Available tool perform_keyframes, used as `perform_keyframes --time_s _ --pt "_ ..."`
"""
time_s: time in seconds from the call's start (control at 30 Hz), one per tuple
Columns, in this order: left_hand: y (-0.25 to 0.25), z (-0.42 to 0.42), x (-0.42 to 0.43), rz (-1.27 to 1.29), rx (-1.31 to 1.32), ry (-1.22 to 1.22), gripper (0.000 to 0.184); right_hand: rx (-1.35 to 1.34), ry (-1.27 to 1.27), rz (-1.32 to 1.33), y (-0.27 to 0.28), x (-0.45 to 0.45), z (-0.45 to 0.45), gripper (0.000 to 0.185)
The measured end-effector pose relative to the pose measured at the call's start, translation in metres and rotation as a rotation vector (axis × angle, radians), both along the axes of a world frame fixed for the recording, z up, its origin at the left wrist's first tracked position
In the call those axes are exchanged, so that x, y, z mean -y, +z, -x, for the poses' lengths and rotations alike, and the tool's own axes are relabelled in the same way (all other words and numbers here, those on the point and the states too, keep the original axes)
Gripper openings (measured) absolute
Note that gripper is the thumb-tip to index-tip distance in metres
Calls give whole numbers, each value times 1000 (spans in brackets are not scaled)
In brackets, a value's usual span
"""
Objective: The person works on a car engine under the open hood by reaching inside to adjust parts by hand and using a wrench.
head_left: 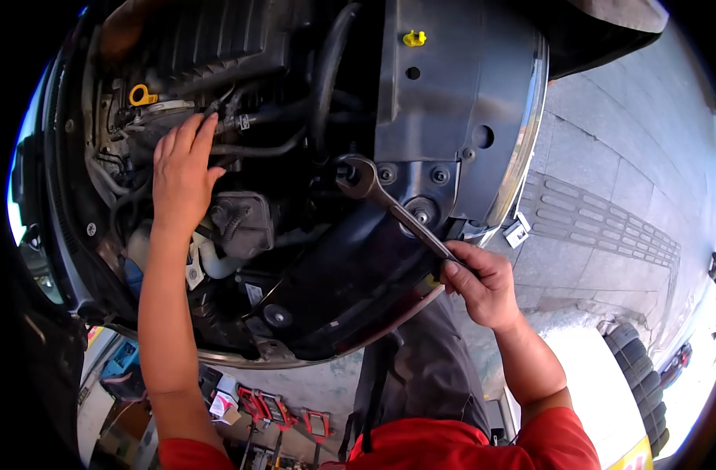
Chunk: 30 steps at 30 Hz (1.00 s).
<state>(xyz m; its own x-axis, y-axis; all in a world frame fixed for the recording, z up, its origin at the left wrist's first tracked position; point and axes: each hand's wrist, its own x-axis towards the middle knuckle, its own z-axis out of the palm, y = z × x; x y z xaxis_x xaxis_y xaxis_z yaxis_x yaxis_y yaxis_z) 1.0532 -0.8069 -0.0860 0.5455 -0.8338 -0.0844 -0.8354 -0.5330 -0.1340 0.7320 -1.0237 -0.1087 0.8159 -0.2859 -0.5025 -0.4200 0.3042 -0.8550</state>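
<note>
My right hand [481,283] is closed around the handle end of a large open-end wrench [411,219]. The wrench slants up and left over the front panel, its open jaw near a dark fitting beside the black hose [326,86]; whether the jaw touches it I cannot tell. My left hand [184,160] lies open over the engine, fingers stretched toward the thin hoses and a clamped connector [239,123]. What its fingertips touch is hidden. Just above that hand is the yellow dipstick ring [143,95].
A ribbed black engine cover [209,47] lies at the top. The black front panel [428,94] carries a yellow clip [414,38] and bolts. Grey paving [600,157] is at right, with stacked tyres [638,376]. Red tools [268,407] lie below the bumper.
</note>
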Motion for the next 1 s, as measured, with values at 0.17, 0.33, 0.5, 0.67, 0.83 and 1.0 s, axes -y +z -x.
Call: perform_keyframes --time_s 0.17,0.33,0.5,0.67,0.83,1.0 --pt "-30 -30 -19 34 112 -132 54 47 231 280 3 -5 -32 22" --pt "-49 -49 -18 225 119 -107 31 101 403 598 9 -16 -80 15" --pt "7 -29 4 -135 -236 270 52 131 687 1269 2 -44 -129 5" --pt "-13 -2 -49 365 214 -157 28 192 620 1601 -7 -71 -154 12" --pt "-23 -7 -79 13 -369 79 41 303 593 1718 -20 -77 -161 7" --pt "14 16 -42 -115 -369 143 49 301 552 1724 -17 -82 -171 8"
